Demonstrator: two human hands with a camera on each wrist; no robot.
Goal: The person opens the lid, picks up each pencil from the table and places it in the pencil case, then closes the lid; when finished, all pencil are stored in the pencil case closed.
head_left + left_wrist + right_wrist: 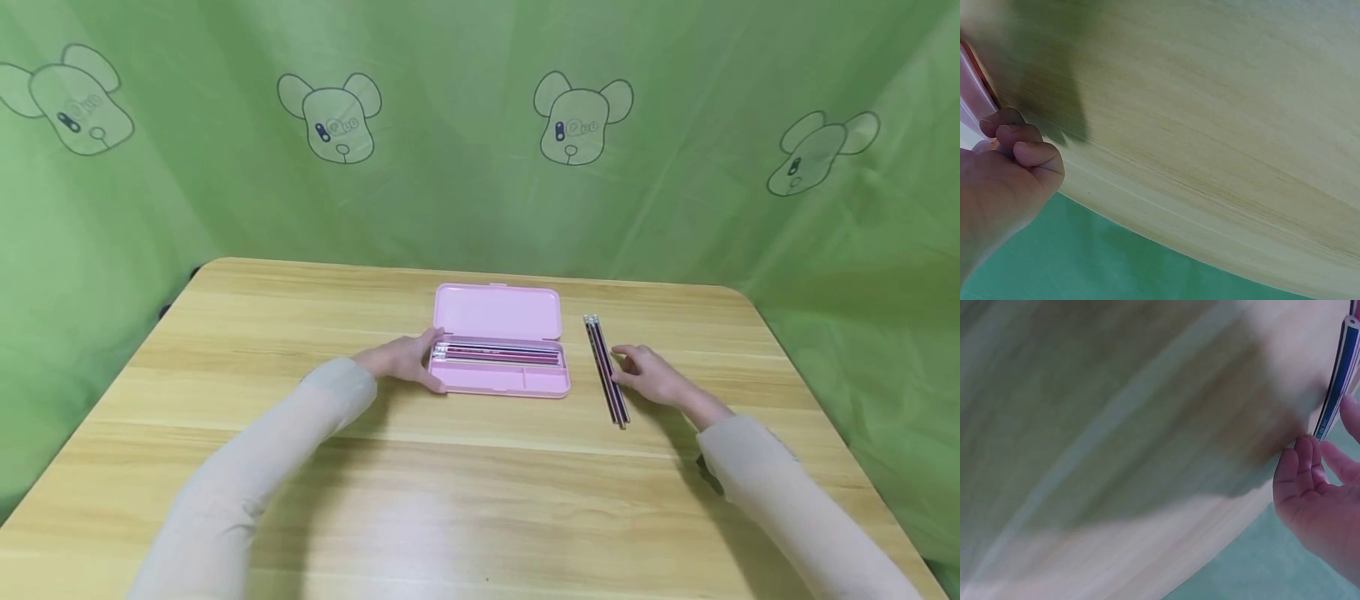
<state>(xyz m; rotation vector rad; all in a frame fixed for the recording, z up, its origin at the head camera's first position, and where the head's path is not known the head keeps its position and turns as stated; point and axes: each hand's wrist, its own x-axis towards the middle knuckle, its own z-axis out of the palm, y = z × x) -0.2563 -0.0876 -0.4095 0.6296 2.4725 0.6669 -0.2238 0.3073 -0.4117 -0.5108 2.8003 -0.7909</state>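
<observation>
A pink pencil case (480, 381) lies unfolded on the table, its lid (497, 311) tipped back. Several striped pencils (498, 355) fill its long rear compartment; the two front compartments hold nothing visible. My left hand (405, 358) grips the case's left end, thumb at the front corner and fingers toward the hinge. In the left wrist view those fingers (1019, 137) curl beside the pink edge. A few more dark striped pencils (606, 371) lie together right of the case. At their right side is my right hand (651, 375), fingertips against a pencil (1337, 381), thumb apart.
The wooden table (450, 500) extends to both sides and toward me. Behind its far edge hangs a green curtain (465, 217) with printed bear-like heads.
</observation>
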